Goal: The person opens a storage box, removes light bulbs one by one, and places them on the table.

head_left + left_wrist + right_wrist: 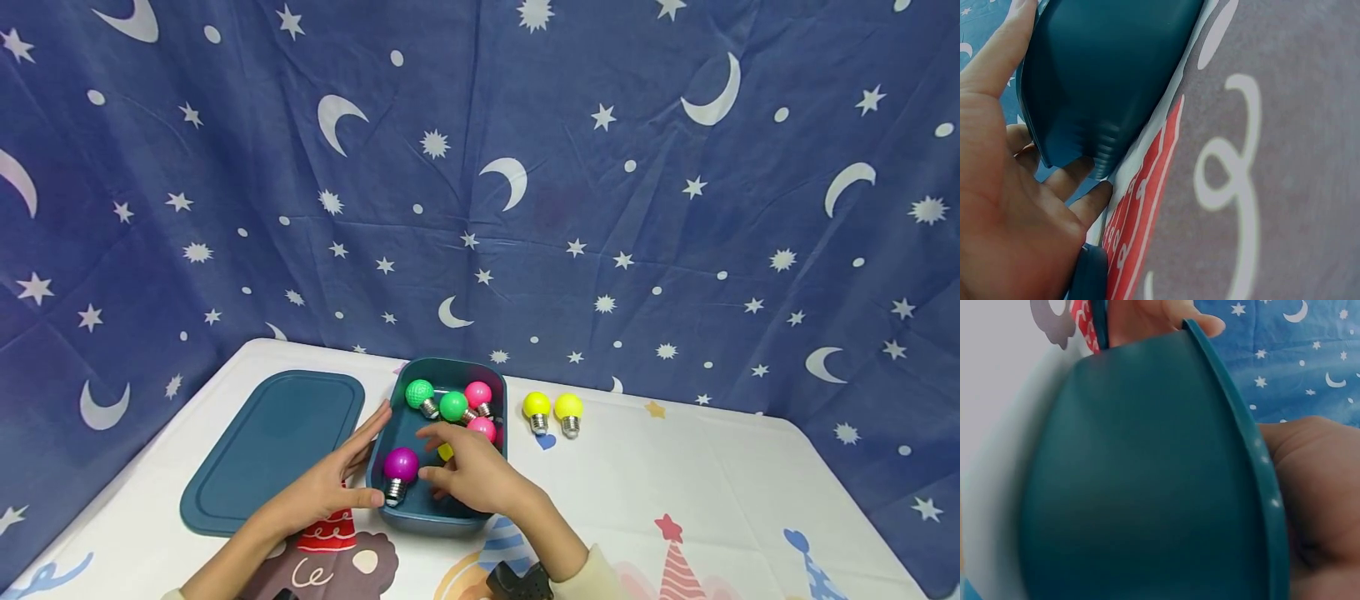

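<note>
A dark teal plastic bin point(390, 521) holds several small round light bulbs. My left hand point(330, 483) lies along the bin's left wall, fingers extended and thumb near the front left corner; the left wrist view shows this hand point(1029, 200) at the wall. Over the bin's right front part reaches my right hand point(480, 471), index finger and thumb spread apart. Between them shows part of a yellow bulb point(446, 452), the rest hidden by the hand. A purple bulb point(401, 465) lies at the left front. Behind are green bulbs point(453, 406) and pink bulbs point(478, 393).
Two yellow bulbs point(568, 407) stand side by side on the white patterned tablecloth, right of the bin. A flat teal lid point(277, 450) lies to its left. A blue curtain point(480, 208) with moons and stars hangs behind. Something black point(519, 582) sits by my right wrist.
</note>
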`<control>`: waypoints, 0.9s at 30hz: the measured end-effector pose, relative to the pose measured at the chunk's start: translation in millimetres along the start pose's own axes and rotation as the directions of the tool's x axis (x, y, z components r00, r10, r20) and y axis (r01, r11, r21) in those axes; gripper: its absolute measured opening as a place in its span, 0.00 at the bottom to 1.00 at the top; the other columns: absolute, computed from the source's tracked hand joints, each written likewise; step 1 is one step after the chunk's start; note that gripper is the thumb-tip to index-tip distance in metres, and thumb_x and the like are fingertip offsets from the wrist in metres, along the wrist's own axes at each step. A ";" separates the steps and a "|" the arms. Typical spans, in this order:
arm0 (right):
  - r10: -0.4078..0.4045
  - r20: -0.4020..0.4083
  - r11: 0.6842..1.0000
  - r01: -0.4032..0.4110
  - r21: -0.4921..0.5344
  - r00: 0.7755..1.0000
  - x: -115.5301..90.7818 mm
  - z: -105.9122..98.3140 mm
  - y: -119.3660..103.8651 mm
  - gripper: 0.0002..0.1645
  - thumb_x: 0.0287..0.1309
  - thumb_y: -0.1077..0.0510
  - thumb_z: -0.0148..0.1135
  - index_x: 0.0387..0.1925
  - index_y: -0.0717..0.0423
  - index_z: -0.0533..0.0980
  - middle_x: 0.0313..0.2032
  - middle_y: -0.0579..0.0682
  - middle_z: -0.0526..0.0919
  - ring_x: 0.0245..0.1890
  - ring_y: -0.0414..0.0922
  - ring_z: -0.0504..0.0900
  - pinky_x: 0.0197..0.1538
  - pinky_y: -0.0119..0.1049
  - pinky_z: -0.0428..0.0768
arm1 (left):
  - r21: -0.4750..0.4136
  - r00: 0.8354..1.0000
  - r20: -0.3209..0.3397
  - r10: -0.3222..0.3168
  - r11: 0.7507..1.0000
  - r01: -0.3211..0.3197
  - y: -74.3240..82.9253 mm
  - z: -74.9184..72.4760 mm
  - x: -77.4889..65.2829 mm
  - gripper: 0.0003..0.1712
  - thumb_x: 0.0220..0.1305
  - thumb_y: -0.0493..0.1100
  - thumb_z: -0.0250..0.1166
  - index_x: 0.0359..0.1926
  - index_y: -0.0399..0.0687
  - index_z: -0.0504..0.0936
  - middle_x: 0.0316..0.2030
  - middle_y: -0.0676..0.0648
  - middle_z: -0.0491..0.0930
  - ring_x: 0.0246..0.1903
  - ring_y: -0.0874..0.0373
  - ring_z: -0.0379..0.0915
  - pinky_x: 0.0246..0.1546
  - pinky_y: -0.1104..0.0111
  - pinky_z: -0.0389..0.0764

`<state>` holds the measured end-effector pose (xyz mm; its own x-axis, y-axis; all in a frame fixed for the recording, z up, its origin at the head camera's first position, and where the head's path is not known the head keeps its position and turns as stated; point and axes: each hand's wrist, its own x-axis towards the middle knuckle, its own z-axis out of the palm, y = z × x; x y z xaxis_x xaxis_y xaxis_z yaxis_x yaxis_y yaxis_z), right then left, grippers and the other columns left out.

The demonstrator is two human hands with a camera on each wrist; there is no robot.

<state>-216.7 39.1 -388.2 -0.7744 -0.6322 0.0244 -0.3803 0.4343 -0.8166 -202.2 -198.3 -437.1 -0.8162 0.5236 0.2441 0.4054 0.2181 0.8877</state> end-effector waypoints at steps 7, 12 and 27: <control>-0.043 -0.008 0.992 0.042 -0.120 0.999 7.2 9.4 0.4 0.25 0.54 0.56 0.61 0.54 0.56 0.68 0.36 0.44 0.77 0.17 0.33 0.76 0.29 0.25 0.74 | -0.015 1.000 0.005 0.002 1.000 -0.002 -3.3 -1.0 -0.6 0.53 0.51 0.34 0.66 0.69 0.61 0.43 0.68 0.52 0.34 0.64 0.42 0.41 0.56 0.53 0.57; -0.058 -0.019 0.987 0.055 -0.150 0.998 12.0 14.6 2.4 0.24 0.54 0.56 0.61 0.53 0.57 0.69 0.27 0.40 0.76 0.15 0.31 0.75 0.29 0.24 0.74 | -0.011 0.999 -0.007 -0.046 0.999 0.045 -2.0 -0.4 -1.0 0.53 0.51 0.36 0.67 0.69 0.64 0.43 0.68 0.56 0.35 0.65 0.48 0.40 0.58 0.59 0.56; -0.009 -0.086 0.927 -0.024 -0.374 0.996 26.8 28.5 1.1 0.26 0.49 0.47 0.64 0.51 0.48 0.72 0.42 0.42 0.75 0.42 0.38 0.72 0.42 0.29 0.74 | -0.035 1.000 -0.006 -0.027 0.999 0.027 -2.3 1.2 -1.1 0.53 0.50 0.34 0.66 0.69 0.62 0.43 0.68 0.54 0.35 0.63 0.43 0.44 0.56 0.68 0.59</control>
<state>-223.5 4.4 -404.9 -0.8115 -0.5787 0.0811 -0.5231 0.6576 -0.5421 -201.7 -198.3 -439.8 -0.8293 0.5129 0.2220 0.3685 0.2031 0.9072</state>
